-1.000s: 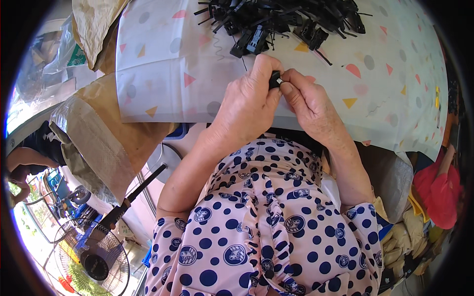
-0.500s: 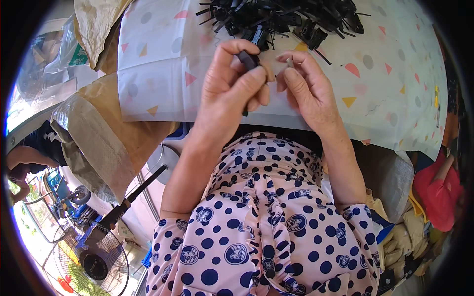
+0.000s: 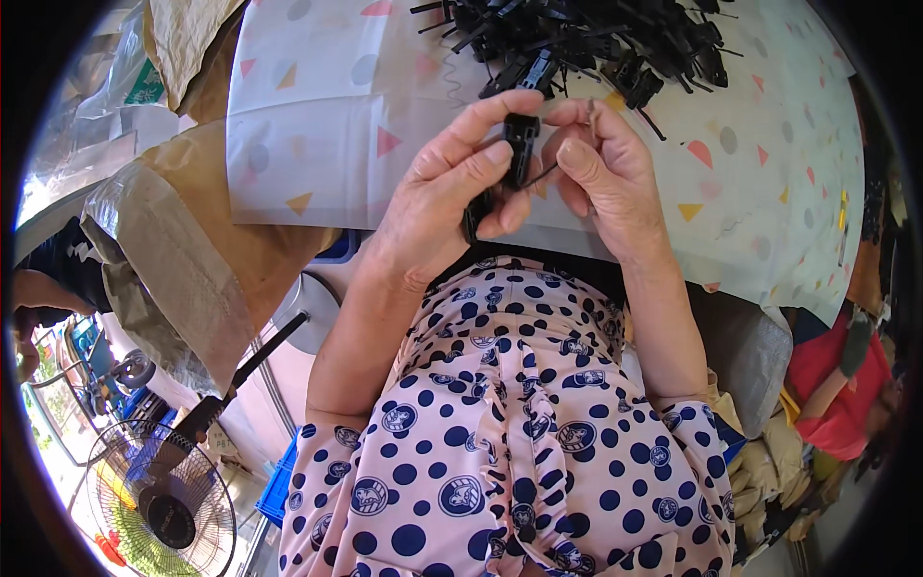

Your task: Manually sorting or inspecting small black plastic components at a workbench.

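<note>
Left fingers: your left hand [image 3: 433, 197] is closed around a black, oblong plastic part [image 3: 520, 144], thumb pressed on its near side, fingers wrapped behind.
Black part: it stands nearly upright in front of your chest, over the table's near edge; half a second ago it tilted more and showed less of its face. More black shows below your thumb; whether it is the same piece, you cannot tell from here.
Wire: a thin black wire [image 3: 541, 177] now shows, curving from the part toward your other hand.
Right fingers: your right hand [image 3: 620, 192] is half curled just beside the part, thumb tip a little apart from the forefinger. A thin greyish sliver [image 3: 592, 120] rises among the fingers; how firmly it is gripped cannot be told. One second ago, both hands met at the part.
Pile: beyond your fingertips lies a tangled heap of black plastic parts with thin tails [image 3: 596, 38], slightly further right in view than before.
Table: under the heap spreads a whitish cloth printed with coloured shapes [image 3: 317, 135].
Left side: a brown paper sack [image 3: 207, 202] hangs by the table; a black wire-cage fan [image 3: 163, 510] stands below it.
Right side: a person in red [image 3: 841, 394] appears beyond the table.
</note>
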Tool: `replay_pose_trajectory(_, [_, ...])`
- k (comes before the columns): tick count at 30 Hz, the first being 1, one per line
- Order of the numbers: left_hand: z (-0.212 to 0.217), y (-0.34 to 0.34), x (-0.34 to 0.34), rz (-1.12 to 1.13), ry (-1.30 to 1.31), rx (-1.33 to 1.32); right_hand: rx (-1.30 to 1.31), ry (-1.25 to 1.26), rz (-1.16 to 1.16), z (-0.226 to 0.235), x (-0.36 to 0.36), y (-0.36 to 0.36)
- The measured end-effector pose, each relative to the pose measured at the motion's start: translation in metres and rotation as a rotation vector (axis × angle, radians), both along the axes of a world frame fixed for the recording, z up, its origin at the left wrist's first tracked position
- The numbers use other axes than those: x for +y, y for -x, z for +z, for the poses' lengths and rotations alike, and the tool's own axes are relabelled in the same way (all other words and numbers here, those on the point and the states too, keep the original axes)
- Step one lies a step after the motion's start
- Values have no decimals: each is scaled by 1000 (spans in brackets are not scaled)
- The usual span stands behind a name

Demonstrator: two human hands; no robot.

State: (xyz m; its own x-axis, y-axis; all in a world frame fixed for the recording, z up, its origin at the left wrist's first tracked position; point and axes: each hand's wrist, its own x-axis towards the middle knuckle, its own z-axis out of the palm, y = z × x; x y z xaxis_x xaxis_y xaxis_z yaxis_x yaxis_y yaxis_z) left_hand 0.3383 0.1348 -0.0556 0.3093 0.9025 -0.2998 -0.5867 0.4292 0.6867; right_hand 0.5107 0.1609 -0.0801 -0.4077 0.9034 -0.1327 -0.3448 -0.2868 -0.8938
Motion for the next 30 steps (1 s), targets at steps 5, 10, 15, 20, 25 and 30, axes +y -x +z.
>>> replay_pose_trajectory(5, [-6, 4, -4, -145, -107, -27, 29, 176, 154, 6, 2, 0])
replay_pose_trajectory(10, [2, 3, -2, -153, -136, 134, -92, 96, 76, 11, 0, 0])
replay_pose_trajectory(15, [-4, -3, -6, -139, -422, 616, -264, -98, 21, 3, -3, 0])
replay_pose_trajectory(20, [-2, -14, -7, 3, -490, 907, -415, -113, -68, 10, -11, 5])
replay_pose_trajectory(25, [-8, -18, -8, 84, -419, 880, -205, 142, -37, 16, -25, 10])
replay_pose_trajectory(30, [-8, -23, -7, 95, -422, 913, -155, 136, -38, 14, -26, 13])
